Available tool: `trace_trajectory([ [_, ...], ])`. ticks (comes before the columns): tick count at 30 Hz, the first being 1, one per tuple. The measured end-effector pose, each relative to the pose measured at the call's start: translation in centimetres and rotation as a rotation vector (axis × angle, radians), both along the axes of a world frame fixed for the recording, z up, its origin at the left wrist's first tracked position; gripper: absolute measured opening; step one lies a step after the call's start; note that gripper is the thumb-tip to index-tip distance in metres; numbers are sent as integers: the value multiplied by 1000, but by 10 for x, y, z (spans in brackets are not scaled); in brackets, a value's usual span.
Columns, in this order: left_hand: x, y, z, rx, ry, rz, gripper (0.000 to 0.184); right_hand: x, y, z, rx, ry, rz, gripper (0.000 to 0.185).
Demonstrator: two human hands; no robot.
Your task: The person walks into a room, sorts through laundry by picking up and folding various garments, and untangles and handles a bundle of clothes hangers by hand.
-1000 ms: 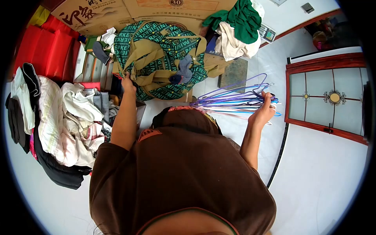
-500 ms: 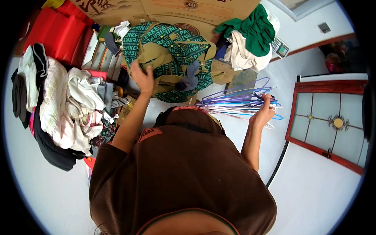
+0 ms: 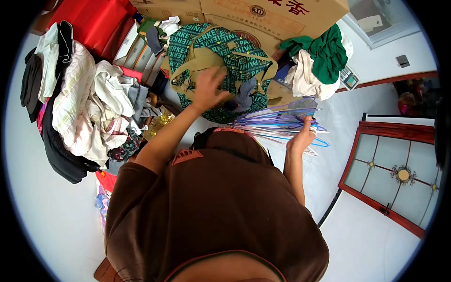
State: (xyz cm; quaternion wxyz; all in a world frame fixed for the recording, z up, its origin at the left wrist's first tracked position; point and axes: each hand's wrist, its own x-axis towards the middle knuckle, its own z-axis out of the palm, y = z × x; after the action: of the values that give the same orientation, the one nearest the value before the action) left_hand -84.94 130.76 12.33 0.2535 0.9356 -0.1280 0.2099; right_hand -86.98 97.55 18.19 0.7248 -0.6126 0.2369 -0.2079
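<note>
A bundle of clothes hangers [image 3: 270,121] in purple, blue and white is gripped near its right end by my right hand [image 3: 301,138]. My left hand [image 3: 210,89] is over a green bag [image 3: 188,49] with printed letters and tan straps, its fingers apart and a little blurred. I cannot tell whether it touches the bag. A grey-blue sock-like cloth [image 3: 245,94] lies on the bag, right of that hand.
Piled clothes [image 3: 77,103] are at the left, near red bags [image 3: 96,28] and books [image 3: 141,54]. Cardboard boxes [image 3: 282,19] stand behind the bag. Green cloth [image 3: 329,54] and white cloth lie at the right, above a framed glass door [image 3: 383,171].
My left hand has moved right across the bag from its left side. My right hand still holds the hangers, a little further left in view. The camera view has shifted.
</note>
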Motion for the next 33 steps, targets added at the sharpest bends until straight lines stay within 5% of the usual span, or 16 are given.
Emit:
trace_trajectory([
  [4,0,-33,-27,204,105,-484,49,-1,22,-15,57,-2,21,24],
  [7,16,-39,-54,276,397,-476,26,-3,42,-7,151,-23,46,25],
  [8,18,-39,-54,187,319,-419,12,-3,48,-4,187,-26,50,26],
  [15,56,12,11,-928,328,-57,8,-2,68,2,241,-28,107,21],
  [19,93,93,67,-1160,160,181,8,-2,74,5,248,-35,140,18],
  [23,139,173,103,-1270,-36,196,20,-3,86,7,265,-29,146,18],
  [25,153,210,107,-1387,127,119,34,-4,89,7,258,-20,144,18],
  [26,152,216,107,-1240,147,249,52,-4,92,8,236,-20,127,19],
  [27,159,238,85,-1083,270,295,79,-4,92,7,235,-23,129,18],
  [29,155,248,54,-890,515,540,95,-5,93,5,234,-33,131,18],
  [33,89,208,6,-1059,638,436,101,-7,92,9,214,3,93,17],
])
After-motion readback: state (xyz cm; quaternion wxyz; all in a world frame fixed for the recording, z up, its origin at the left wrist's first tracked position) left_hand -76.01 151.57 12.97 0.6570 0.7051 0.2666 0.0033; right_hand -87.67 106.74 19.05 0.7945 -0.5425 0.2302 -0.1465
